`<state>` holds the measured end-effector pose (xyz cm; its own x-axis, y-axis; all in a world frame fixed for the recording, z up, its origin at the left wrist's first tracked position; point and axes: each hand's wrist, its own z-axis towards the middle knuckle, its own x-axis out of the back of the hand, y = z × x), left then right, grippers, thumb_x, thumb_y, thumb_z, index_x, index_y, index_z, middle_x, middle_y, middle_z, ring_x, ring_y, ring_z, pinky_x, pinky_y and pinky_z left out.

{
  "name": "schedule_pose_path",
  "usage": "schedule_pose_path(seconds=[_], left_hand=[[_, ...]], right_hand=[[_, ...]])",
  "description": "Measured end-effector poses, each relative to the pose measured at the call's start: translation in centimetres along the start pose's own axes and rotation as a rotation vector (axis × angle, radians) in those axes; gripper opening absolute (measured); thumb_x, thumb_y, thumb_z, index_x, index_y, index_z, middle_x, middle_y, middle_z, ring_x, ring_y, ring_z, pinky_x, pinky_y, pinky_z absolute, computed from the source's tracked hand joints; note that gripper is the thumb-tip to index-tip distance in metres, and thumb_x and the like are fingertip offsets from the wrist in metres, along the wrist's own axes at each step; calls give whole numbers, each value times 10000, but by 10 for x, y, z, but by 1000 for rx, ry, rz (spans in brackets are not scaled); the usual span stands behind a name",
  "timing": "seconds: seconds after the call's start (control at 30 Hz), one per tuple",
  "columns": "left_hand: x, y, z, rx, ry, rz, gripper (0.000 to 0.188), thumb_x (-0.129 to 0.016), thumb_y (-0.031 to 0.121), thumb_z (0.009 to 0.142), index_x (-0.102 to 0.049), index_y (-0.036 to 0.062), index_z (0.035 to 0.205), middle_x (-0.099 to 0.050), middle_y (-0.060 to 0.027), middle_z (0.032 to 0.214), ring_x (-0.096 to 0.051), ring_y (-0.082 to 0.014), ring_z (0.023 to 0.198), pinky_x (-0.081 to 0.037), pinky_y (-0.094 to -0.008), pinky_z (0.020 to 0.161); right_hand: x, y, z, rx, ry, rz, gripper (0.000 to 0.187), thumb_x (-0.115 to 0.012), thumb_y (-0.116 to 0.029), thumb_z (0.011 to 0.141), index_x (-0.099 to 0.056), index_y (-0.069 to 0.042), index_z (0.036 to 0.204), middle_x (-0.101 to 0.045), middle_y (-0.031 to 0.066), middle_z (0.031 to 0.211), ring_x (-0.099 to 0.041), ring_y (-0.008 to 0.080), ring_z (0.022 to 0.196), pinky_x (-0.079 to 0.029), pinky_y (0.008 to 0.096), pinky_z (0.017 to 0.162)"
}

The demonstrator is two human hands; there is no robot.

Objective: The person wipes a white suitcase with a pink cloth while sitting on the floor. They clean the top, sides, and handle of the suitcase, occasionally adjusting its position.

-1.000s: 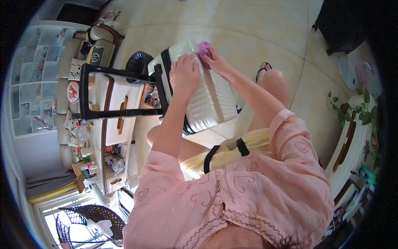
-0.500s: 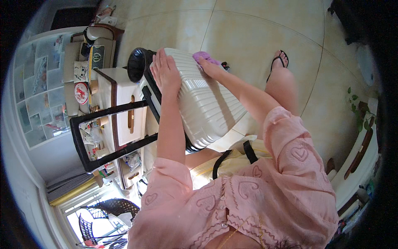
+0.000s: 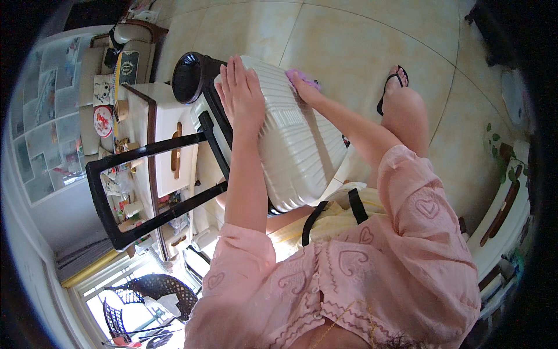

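Note:
A white ribbed suitcase (image 3: 290,139) stands tilted in front of me, its black telescoping handle (image 3: 106,210) pulled out to the left. My left hand (image 3: 243,99) lies flat on the suitcase near its black-trimmed edge, fingers stretched out. On the far right side, my right hand (image 3: 306,92) presses a purple cloth (image 3: 293,74) against the shell. Its fingers are partly hidden by the cloth and the case.
A black bin (image 3: 186,78) stands just beyond the suitcase, beside a white drawer cabinet (image 3: 168,122) with a cluttered top. My foot in a black flip-flop (image 3: 383,96) rests on the tiled floor (image 3: 360,41). A leafy plant (image 3: 495,139) is at the right.
My right hand and the purple cloth have shifted a little to the right along the suitcase's side. The left hand stays flat on the case. The whole view has shifted slightly.

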<state>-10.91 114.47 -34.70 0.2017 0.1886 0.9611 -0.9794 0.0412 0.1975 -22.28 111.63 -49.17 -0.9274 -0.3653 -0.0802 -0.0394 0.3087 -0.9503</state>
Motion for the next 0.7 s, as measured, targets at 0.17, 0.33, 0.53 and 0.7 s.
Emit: schedule_pose_path(seconds=[0.17, 0.33, 0.53, 0.7], left_hand=[[0, 8, -16, -101, -28, -11, 511, -297, 329, 967, -312, 65, 1404, -304, -102, 1459, -196, -276, 1379, -93, -446, 1127], [6, 21, -21, -157, -13, -56, 506, -326, 303, 955, -325, 46, 1391, -336, -119, 1436, -217, -271, 1373, -105, -452, 1124], [-2, 13, -15, -121, 105, -145, 463, -345, 242, 949, -372, 16, 1352, -372, -146, 1409, -259, -284, 1358, -118, -453, 1119], [-6, -3, -5, -20, 138, -21, 441, -342, 223, 942, -425, -6, 1309, -392, -148, 1398, -285, -288, 1347, -153, -437, 1117]], right_hand=[[-6, -58, -14, 274, 209, 343, 459, -253, -337, 994, -519, 16, 1120, -573, 197, 1117, -521, 283, 1041, -345, 378, 962], [-7, -46, 20, 484, 154, 199, 481, -235, -322, 990, -539, 35, 1097, -550, 261, 1145, -497, 383, 1088, -344, 401, 975], [1, 21, 36, 294, 178, 155, 495, -209, -301, 981, -517, 41, 1163, -536, 250, 1186, -479, 383, 1132, -318, 424, 999], [-10, -47, -27, 361, 133, 102, 495, -205, -304, 983, -441, 8, 1286, -452, 215, 1320, -391, 335, 1247, -244, 402, 1065]])
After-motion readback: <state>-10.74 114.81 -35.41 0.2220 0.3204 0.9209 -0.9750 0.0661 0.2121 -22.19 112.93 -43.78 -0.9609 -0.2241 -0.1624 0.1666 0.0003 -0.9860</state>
